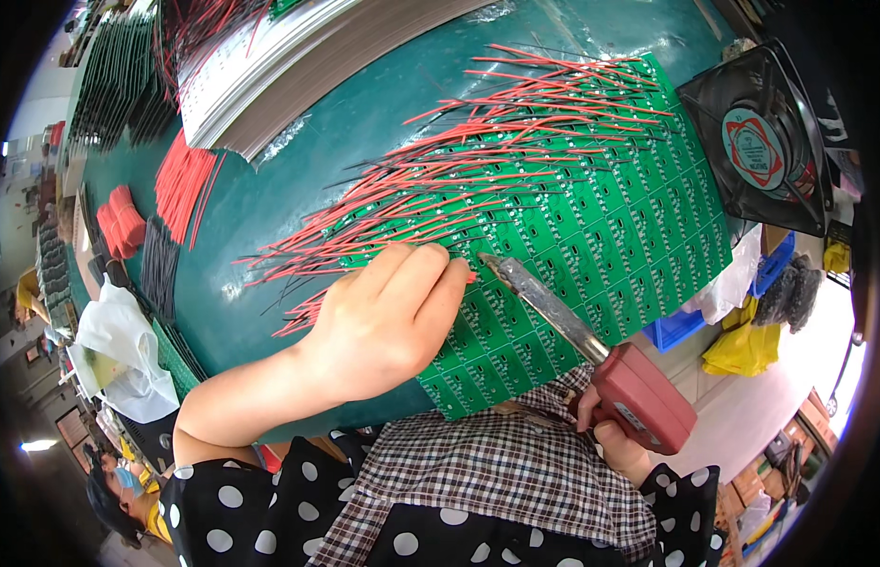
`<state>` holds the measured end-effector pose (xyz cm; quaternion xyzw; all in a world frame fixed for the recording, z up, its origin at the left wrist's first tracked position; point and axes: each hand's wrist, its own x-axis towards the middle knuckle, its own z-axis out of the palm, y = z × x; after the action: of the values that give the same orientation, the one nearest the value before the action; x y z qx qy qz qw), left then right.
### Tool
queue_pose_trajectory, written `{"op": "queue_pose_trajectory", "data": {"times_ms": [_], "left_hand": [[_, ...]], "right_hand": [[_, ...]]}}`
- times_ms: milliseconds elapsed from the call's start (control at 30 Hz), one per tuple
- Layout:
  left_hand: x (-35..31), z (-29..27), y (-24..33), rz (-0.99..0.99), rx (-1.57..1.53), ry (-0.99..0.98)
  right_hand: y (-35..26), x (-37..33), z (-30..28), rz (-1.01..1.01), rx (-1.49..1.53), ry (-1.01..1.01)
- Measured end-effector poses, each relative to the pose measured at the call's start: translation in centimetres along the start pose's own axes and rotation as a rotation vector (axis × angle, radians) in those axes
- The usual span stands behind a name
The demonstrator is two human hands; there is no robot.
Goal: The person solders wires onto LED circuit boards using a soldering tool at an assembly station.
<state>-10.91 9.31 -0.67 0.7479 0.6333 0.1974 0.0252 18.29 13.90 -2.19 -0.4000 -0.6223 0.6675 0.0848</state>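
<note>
A large green panel of small circuit boards [638, 222] lies tilted on the table in front of me. Rows of red and black wires [459, 156] are attached across its far and left part, their loose ends pointing left. My left hand [388, 307] is pinched at the panel's left part, with a bit of red wire [471, 278] showing at the fingertips. In my right hand [618, 444] is a soldering iron [646, 397] with a red pistol-shaped handle. Its tip rests at or just above the panel, right beside my left fingers; contact is not clear.
A black fan [757, 142] stands at the panel's right. Far left, a thick stack of sheets [308, 71] sits on the green tabletop [241, 293]. Bundles of red wires [182, 184] and black wires [158, 269] lie left, near a white plastic bag [128, 354]. Another person [128, 491] is lower left.
</note>
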Motion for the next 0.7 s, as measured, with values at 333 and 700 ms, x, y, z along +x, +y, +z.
{"op": "queue_pose_trajectory", "data": {"times_ms": [333,700], "left_hand": [[-0.2,-0.1,0.2,-0.018,0.011,-0.053],[-0.3,-0.2,0.1,0.001,0.009,-0.045]], "right_hand": [[2.0,-1.1,0.3,-0.030,-0.238,0.058],[-1.0,0.0,0.9,0.059,0.441,0.052]]}}
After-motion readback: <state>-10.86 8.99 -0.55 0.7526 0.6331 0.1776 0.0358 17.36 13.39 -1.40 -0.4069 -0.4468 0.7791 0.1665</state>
